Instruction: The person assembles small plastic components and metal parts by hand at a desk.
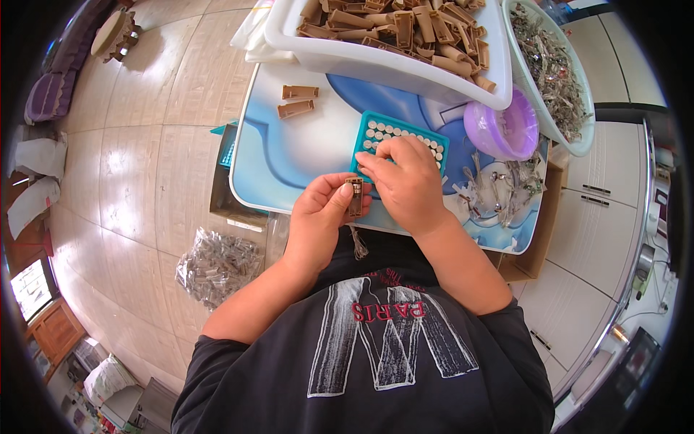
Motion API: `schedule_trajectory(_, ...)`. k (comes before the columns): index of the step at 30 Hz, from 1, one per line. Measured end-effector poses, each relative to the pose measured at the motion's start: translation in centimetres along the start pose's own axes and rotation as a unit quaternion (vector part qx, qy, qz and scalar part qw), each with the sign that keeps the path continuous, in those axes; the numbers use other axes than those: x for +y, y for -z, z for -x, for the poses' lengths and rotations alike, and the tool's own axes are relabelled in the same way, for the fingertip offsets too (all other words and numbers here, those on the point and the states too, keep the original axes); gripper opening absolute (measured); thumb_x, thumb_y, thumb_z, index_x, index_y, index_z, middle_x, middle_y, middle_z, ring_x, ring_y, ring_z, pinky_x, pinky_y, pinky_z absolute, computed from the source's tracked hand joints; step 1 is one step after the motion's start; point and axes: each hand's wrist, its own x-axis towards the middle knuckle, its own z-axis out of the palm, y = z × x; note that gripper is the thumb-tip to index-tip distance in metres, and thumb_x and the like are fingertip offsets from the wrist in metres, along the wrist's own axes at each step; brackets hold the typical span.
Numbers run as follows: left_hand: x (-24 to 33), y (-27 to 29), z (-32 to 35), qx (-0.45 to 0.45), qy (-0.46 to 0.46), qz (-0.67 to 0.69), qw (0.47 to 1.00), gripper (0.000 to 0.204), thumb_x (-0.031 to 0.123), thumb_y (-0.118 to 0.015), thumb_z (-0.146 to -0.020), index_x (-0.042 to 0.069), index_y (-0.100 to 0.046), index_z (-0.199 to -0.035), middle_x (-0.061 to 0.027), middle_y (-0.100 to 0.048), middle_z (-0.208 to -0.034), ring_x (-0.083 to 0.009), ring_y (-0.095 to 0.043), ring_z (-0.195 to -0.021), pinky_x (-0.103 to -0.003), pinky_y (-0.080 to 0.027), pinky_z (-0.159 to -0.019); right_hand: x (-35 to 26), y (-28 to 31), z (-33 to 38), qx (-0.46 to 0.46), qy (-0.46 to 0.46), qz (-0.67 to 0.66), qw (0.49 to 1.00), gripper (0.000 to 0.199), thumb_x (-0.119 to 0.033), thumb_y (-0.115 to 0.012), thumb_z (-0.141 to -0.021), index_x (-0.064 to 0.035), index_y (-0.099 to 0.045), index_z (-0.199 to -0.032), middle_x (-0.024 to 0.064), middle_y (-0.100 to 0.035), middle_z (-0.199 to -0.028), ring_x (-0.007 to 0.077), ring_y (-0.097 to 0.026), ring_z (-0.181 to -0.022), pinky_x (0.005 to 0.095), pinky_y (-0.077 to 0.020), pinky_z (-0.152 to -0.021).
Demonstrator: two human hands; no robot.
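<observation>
My left hand (pixel 316 206) is closed round a small brown plastic battery case (pixel 355 197), held upright with its open side showing. Thin wires (pixel 358 244) hang just below it. My right hand (pixel 409 181) is beside it, over the front of a teal tray (pixel 359 137). Its fingertips are pinched together, and whatever is between them is too small or hidden to make out. Round-ended batteries (pixel 388 131) stand upright in rows in that tray, partly covered by the right hand.
Two brown cases (pixel 298 100) lie on the blue-and-white table (pixel 271 159). Behind stands a white tub (pixel 282 32) of brown cases. To the right are a purple basin (pixel 473 130), bundles of wire lights (pixel 506 189) and a pale basket (pixel 587 108). A clear bag (pixel 217 267) sits on the floor at left.
</observation>
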Motion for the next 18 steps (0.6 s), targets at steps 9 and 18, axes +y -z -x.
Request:
schedule_trajectory(9,-0.1,0.0,0.0,0.009,0.002,-0.005,1.000,0.022,0.012,-0.048,-0.095,-0.002,-0.052,-0.112,-0.0093,-0.062,-0.099,-0.0158,-0.062,-0.087,-0.030,-0.052,-0.080,-1.1,0.6,0.7,0.028,-0.054,-0.087,0.994,0.015,-0.006,-0.071,-0.062,-0.0075,-0.060,-0.072,0.0038,-0.053,-0.074,0.0234,-0.053,-0.071,0.0347,-0.0426,-0.064)
schedule_trajectory(18,-0.3,-0.1,0.1,0.019,-0.005,-0.007,1.000,0.022,0.011,-0.048,-0.095,-0.002,-0.054,-0.111,-0.0083,-0.062,-0.096,-0.0145,-0.062,-0.083,-0.028,-0.052,-0.077,-1.7,0.3,1.0,0.004,-0.035,-0.107,0.994,0.015,-0.001,-0.071,-0.062,-0.0040,-0.060,-0.072,0.0066,-0.056,-0.075,0.0246,-0.052,-0.069,0.0338,-0.0420,-0.060)
